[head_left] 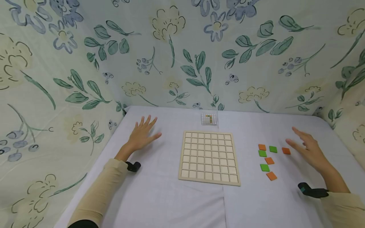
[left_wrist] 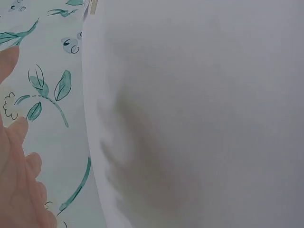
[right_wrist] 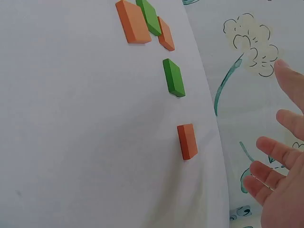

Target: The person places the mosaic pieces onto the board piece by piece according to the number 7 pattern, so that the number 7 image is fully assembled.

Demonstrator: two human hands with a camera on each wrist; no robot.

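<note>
My left hand (head_left: 141,134) hovers over the left part of the table with fingers spread, holding nothing. On the right, my right hand (head_left: 309,150) is held above the table, its fingers extended and nothing in them. Nearest to it lies an orange square tile (head_left: 286,151), which the right wrist view also shows as a thin orange block (right_wrist: 188,141). Several more orange and green tiles lie loosely to its left, among them a green tile (head_left: 273,149) and an orange tile (head_left: 272,176). Between the hands sits a wooden grid board (head_left: 209,182) with bare square cells.
Behind the board lies a small card (head_left: 208,119) printed with a grid and a few coloured squares. A white cloth (head_left: 159,202) covers the table. Flower-patterned fabric (head_left: 171,79) hangs around its back and sides.
</note>
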